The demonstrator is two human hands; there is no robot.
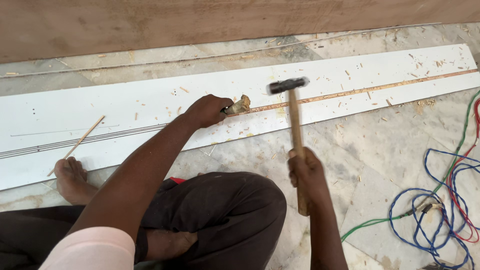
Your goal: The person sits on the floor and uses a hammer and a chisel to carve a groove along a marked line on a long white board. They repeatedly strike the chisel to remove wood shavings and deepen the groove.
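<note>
My left hand grips a chisel with a frayed wooden handle end, its tip down on a long white board at the end of a cut groove. My right hand holds a hammer by its wooden handle. The dark metal hammer head is blurred, raised just right of the chisel's end. The groove runs brown to the right of the chisel; pencil lines continue to the left.
A thin wooden stick lies on the board at left, near my bare foot. Wood chips litter the board and the marble floor. Tangled blue, red and green wires lie at right. A plywood sheet stands behind.
</note>
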